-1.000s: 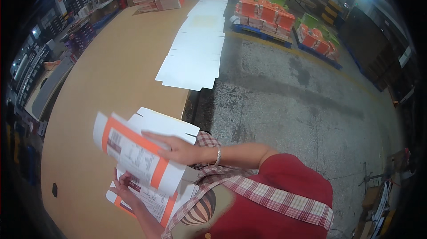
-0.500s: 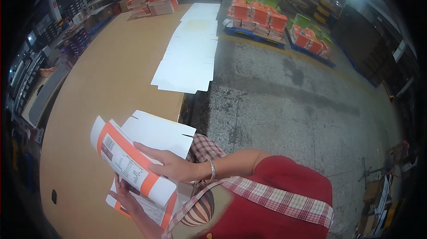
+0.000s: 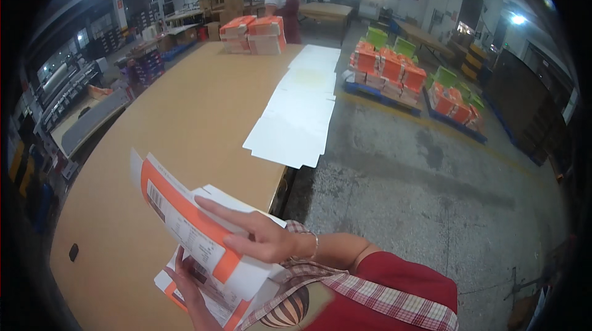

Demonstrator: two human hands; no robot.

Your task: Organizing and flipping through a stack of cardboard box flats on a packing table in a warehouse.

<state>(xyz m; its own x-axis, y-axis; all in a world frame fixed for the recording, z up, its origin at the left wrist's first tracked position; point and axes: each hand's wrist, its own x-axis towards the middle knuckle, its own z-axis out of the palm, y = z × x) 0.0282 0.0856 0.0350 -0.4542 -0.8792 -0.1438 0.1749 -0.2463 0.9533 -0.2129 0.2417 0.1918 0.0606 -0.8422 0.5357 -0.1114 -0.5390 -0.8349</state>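
Note:
A white and orange printed carton sheet (image 3: 185, 226) is bent over in front of me, its upper panel tilted up at the left. My right hand (image 3: 262, 235) is closed on its right edge, with the index finger stretched along the panel and the thumb on the printed face. Lower down, my left hand (image 3: 190, 288) grips the sheet between the raised panel and a lower printed panel (image 3: 231, 306); part of its fingers is hidden. Behind my right hand, a plain white sheet (image 3: 231, 198) lies at the table edge.
On the brown table (image 3: 166, 115), overlapping white flat sheets (image 3: 293, 127) run along the right edge. Orange boxes (image 3: 253, 35) are stacked at its far end, where a co-worker (image 3: 285, 1) stands. Pallets of orange and green boxes (image 3: 388, 69) stand on the floor. A small black object (image 3: 74, 252) lies left.
My view has tilted up, bringing the co-worker into sight. The carton sheet's upper panel stands more upright in my right hand, and my left hand stays at the lower part.

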